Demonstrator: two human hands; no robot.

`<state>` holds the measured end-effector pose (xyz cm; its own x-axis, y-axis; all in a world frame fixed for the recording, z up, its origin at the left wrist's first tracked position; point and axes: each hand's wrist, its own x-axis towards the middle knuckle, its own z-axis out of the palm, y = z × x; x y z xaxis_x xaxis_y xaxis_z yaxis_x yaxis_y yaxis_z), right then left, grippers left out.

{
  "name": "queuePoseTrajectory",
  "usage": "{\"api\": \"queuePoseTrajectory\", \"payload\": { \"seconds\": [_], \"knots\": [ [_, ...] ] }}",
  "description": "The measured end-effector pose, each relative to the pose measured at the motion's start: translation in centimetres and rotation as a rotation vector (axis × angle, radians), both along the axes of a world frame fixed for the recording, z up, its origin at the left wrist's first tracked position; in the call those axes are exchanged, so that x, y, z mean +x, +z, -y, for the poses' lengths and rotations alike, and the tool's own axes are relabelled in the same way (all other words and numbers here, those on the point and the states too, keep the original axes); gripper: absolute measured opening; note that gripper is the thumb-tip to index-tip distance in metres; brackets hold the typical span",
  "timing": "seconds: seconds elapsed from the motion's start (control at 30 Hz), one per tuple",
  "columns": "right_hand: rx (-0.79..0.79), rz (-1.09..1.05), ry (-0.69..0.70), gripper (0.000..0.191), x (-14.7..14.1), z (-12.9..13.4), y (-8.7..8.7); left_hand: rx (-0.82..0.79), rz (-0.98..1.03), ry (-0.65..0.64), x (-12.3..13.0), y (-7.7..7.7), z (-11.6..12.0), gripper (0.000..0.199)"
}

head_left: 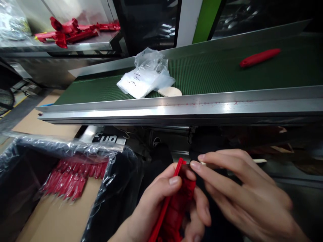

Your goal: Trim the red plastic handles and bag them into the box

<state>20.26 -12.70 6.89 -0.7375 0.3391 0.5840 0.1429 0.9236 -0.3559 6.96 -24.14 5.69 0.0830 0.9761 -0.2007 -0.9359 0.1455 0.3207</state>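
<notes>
Head view, low centre: red part [176, 205], plastic, long and narrow, held below the conveyor's front rail [176, 109]. Long axis runs from lower left up to upper right, its top end showing between the two hands.

Left hand [161, 208]: clenched round the red part from the left, thumb laid across its upper edge, fingers curled under. This is the hand carrying it.

Right hand [242, 191]: just right of the part, fingers extended leftward, fingertips [195, 165] meeting at the part's top end. Pinching or only touching: cannot tell. A pale stick [259, 161] shows behind the fingers; whether it is held is unclear.

Box [55, 215], lower left: cardboard, plastic-lined, with a row of red pieces [73, 176].

Belt [214, 75], green: a clear bag [146, 75], a pale disc [170, 91], one red handle [259, 57], well apart to the right.

Shelf [75, 45], far left: red scrap [73, 31].
</notes>
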Motion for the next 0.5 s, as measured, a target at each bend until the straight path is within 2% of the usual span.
{"api": "queuePoseTrajectory", "payload": {
  "seconds": [0.33, 0.5],
  "knots": [
    [0.043, 0.015, 0.018, 0.035, 0.4, -0.1, 0.0, -0.049, 0.019, 0.001, 0.3, 0.0, 0.2, 0.033],
    [0.090, -0.001, -0.062, 0.036, 0.6, 0.0, -1.0, -0.078, 0.090, -0.032, 0.5, -0.3, 0.2, 0.039]
  ]
}}
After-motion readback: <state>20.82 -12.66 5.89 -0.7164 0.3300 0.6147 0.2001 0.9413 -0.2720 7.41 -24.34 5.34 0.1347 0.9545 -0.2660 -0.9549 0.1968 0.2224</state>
